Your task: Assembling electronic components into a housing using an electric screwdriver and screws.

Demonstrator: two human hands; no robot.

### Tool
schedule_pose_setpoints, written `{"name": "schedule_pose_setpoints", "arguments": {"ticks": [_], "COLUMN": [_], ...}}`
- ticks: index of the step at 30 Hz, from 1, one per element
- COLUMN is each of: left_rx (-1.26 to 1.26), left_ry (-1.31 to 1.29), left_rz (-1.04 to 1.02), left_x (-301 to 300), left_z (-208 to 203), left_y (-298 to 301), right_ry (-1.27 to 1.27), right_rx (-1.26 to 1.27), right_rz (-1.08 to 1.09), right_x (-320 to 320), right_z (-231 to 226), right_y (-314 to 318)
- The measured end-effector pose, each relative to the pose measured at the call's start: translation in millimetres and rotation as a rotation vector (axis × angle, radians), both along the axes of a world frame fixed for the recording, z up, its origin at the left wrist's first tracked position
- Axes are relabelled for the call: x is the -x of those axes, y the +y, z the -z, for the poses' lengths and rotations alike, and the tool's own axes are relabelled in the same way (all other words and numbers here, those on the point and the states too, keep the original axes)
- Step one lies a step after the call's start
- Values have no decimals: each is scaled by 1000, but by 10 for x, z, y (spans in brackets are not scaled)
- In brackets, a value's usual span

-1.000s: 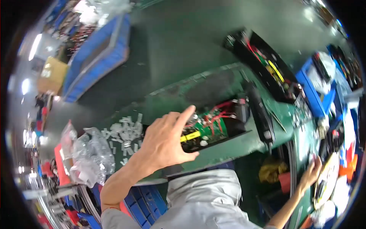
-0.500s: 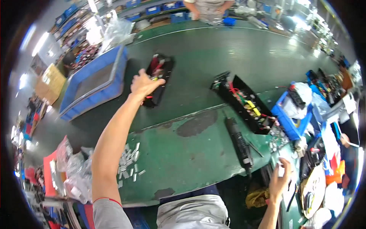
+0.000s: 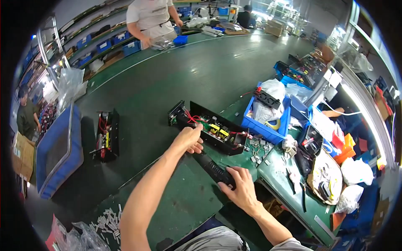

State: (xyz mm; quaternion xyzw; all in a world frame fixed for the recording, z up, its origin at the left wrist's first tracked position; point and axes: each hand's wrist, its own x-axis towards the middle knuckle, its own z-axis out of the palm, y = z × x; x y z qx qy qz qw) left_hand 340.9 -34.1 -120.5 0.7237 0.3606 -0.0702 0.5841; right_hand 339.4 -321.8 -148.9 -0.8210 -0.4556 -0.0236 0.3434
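On the bench point(image 3: 176, 192) lay one unit point(image 3: 108, 136), newly released beside the bin point(image 3: 63, 178), and a second unit point(image 3: 220, 130), seemingly now the work: left hand point(image 3: 188, 140) there, fingers curled; right hand point(image 3: 243, 191) astride a driver point(image 3: 212, 167), fingers parted; grips unclear.

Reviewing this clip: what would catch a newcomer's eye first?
Probably the open black unit just right of centre, with its red wires and yellow parts, the left hand at its near side. Just below, the right hand is at the lower end of a black tool. The big blue bin at far left also stands out.
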Motion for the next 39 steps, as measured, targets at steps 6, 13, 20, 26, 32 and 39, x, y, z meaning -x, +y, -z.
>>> {"name": "schedule_pose_setpoints", "arguments": {"ticks": [6, 13, 20, 26, 32, 39], "left_rx": [78, 104, -75, -240, -206, 92], "left_ry": [55, 41, 69, -89, 24, 87], "left_rz": [5, -49, -44, -70, -146, -315], "left_x": [-195, -328, -109, 702, 1778, 2636], "left_z": [87, 139, -170, -641, -859, -67], "left_y": [-148, -183, 105, 237, -117, -965], "right_ry": [-99, -128, -111, -137, -128, -208], "right_rx": [6, -31, -55, -56, -27, -64], "right_rz": [11, -9, -21, -5, -18, 21], "right_x": [-12, -124, -178, -171, -212, -286], "right_z": [160, 225, 310, 335, 350, 327], "right_y": [118, 131, 123, 73, 105, 265]}}
